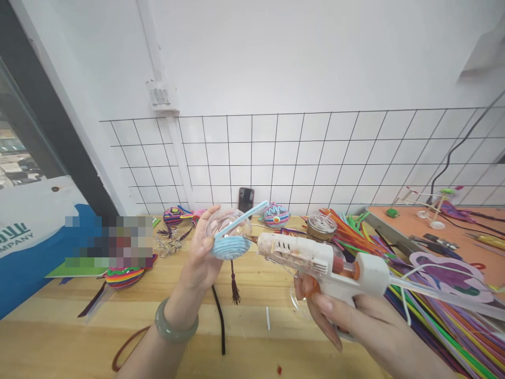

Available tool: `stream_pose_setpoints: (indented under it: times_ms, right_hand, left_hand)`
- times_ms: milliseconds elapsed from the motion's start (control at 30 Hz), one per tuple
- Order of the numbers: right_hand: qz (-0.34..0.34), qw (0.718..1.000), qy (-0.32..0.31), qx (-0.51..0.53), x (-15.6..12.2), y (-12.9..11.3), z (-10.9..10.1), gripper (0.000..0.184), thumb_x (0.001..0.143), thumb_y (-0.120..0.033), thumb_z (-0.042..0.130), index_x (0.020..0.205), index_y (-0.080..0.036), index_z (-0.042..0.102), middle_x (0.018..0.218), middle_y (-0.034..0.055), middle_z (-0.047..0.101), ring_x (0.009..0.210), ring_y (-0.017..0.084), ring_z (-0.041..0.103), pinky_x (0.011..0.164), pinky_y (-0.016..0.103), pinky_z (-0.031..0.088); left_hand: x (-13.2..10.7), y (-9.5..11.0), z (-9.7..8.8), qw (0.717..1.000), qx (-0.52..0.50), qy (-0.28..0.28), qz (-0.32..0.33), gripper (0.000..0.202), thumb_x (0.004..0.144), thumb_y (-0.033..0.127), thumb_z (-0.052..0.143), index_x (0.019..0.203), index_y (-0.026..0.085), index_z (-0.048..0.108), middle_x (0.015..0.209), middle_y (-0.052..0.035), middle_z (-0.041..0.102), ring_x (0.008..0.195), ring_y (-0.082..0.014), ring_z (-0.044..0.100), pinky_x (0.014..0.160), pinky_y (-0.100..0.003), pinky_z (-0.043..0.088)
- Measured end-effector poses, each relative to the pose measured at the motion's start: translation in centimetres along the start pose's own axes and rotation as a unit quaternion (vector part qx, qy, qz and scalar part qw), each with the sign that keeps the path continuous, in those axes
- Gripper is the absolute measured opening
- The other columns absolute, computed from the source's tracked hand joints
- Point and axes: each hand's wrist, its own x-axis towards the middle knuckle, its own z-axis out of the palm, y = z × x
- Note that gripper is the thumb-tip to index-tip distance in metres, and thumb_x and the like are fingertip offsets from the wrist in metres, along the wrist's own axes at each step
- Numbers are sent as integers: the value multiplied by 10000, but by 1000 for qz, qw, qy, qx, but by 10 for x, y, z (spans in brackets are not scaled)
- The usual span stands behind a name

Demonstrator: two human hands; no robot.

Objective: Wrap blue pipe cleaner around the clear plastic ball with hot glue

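Observation:
My left hand (pixel 201 258) is closed round a clear plastic ball (pixel 228 223) whose lower part is wrapped in light blue pipe cleaner (pixel 231 246); a loose blue end sticks up to the right. My right hand (pixel 355 316) grips a white hot glue gun (pixel 319 260) with a finger on its orange trigger. The gun's nozzle touches the ball's right side at the edge of the blue wrap. A green bangle (pixel 173 326) is on my left wrist.
On the wooden table (pixel 59 337) lie a big pile of coloured pipe cleaners (pixel 426 300), wrapped balls (pixel 276 215) (pixel 123 276), a small tin (pixel 320 226), a phone (pixel 245 200) against the wire grid, a dark tassel cord (pixel 221 321), and an orange mat (pixel 465 237) with tools.

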Motion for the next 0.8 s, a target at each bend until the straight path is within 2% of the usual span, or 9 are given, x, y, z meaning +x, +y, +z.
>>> stream_pose_setpoints:
  times_ms: [100,233,300,467,600,733,800]
  right_hand:
    - [8,1000,3,10,-1,0,0,291,919,-518,470,929,-241,560,672,-13,494,585,158,489,576,288,453]
    - [10,1000,-10,5,0,0,0,408,922,-530,459,653,-222,473,699,6,501,589,146,488,568,283,454]
    - [5,1000,-15,3,1,0,0,446,928,-531,446,608,-220,439,689,7,498,585,143,491,570,285,460]
    - [-25,999,19,-37,-1,2,-5,431,932,-533,431,643,-222,503,577,-12,499,592,159,525,642,306,486]
    - [-26,992,38,-118,2,5,-6,368,954,-474,420,716,-224,549,622,-2,562,656,176,577,701,326,504]
    - [-61,970,69,-226,12,6,2,287,950,-364,432,724,-227,545,711,17,614,656,176,594,628,300,510]
    - [-107,952,87,-273,19,7,8,162,929,-285,457,820,-232,565,753,18,624,688,182,611,631,293,516]
  left_hand:
    - [0,-1,0,1000,-11,-1,-7,613,602,393,802,1159,245,593,1113,-60,678,959,-238,642,728,-330,535]
    - [0,0,0,1000,-21,-7,-6,604,607,379,800,1157,238,592,1096,-59,682,961,-241,648,745,-337,541]
    - [0,0,1,1000,-26,-9,-6,592,614,371,795,1153,240,590,1089,-58,684,966,-249,651,763,-352,543]
    - [4,1,-4,1000,-30,3,-7,593,616,355,787,1156,237,575,1095,-64,673,985,-268,652,803,-383,536]
    - [10,-1,-15,999,-21,36,2,607,613,366,774,1166,235,561,1113,-62,633,1004,-252,629,835,-380,520]
    - [16,-2,-22,998,-4,60,25,519,648,381,744,1115,247,562,1070,-48,611,983,-215,602,857,-377,501]
    - [18,-2,-23,997,10,71,42,500,654,371,747,1101,255,557,1049,-42,606,973,-211,603,836,-367,500]
